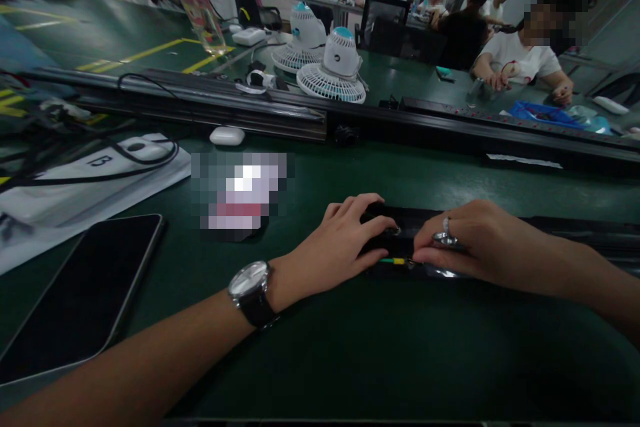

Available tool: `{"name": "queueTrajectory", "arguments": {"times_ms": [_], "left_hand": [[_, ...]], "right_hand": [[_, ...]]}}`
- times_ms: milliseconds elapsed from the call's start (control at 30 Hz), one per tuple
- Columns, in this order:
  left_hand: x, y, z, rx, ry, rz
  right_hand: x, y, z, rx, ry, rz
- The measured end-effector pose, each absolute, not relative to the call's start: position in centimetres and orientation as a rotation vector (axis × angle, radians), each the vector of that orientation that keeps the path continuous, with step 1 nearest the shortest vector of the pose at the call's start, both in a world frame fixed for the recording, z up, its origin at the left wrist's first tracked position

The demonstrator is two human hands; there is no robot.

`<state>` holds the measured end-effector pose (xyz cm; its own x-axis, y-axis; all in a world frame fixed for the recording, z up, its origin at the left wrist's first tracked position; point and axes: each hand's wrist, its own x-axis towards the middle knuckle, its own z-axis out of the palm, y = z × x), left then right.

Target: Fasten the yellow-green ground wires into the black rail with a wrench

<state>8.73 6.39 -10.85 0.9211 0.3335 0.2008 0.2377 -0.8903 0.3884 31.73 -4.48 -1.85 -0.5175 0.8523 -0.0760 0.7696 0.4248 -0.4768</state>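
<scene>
A long black bar (575, 230) lies on the green table before me and runs off to the right. My left hand (340, 237), wearing a watch (251, 287), is curled over the bar's left end, thumb on the near side. From beneath that thumb a short green and yellow wire (397, 261) leads right along the near edge. My right hand (470, 240) pinches thumb and forefinger at the wire's tip, where a small metal end shows. Silver ring-like metal (446, 233) shows at its fingers. A small shiny round part (397, 231) sits between the hands.
To the left lie a phone (83, 293), a white bag (100, 173) with black cables, and a white earbud case (227, 136). Black rails (425, 120) cross the table beyond. Two white fans (333, 70) and a bottle (195, 3) stand past them. People sit farther off.
</scene>
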Motion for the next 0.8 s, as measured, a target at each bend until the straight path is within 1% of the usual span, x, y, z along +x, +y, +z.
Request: {"name": "queueTrajectory", "arguments": {"times_ms": [200, 400, 533, 667, 800], "left_hand": [[8.7, 6.4, -11.1, 2.706, 0.41, 0.411], [8.8, 6.4, -11.0, 2.706, 0.412, 0.395], [8.8, 6.4, -11.0, 2.683, 0.414, 0.424], [8.8, 6.4, -11.1, 2.675, 0.403, 0.444], [8.8, 6.4, -11.1, 2.688, 0.403, 0.443]], "right_hand": [[32.3, -4.3, -1.1, -1.382, -2.595, 0.786], [31.9, -4.4, -0.1, -1.374, -2.755, 0.789], [31.7, -5.0, 0.2, -1.361, -2.797, 0.735], [32.1, -5.4, 0.1, -1.376, -2.763, 0.757], [33.1, -5.8, -0.1, -1.424, -2.596, 0.762]]}}
